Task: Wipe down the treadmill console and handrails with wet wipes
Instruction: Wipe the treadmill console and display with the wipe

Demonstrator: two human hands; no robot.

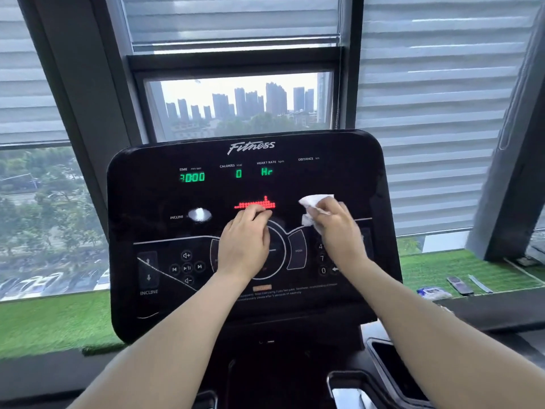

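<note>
The black treadmill console (pixel 147 190) fills the middle of the view, lit with green digits and a red bar display. My right hand (pixel 339 228) grips a crumpled white wet wipe (pixel 314 202) and holds it against the console's right side, just above the number keys. My left hand (pixel 244 243) lies flat on the console's centre over the round dial, fingers straight and together, fingertips at the red display. No handrail shows clearly in this view.
A green turf ledge (pixel 442 270) runs under the windows behind the console. On it at the right lie a wet wipe pack (pixel 433 292), a dark remote (pixel 459 285) and a thin strip. A dark cup-holder tray (pixel 392 370) sits at the lower right.
</note>
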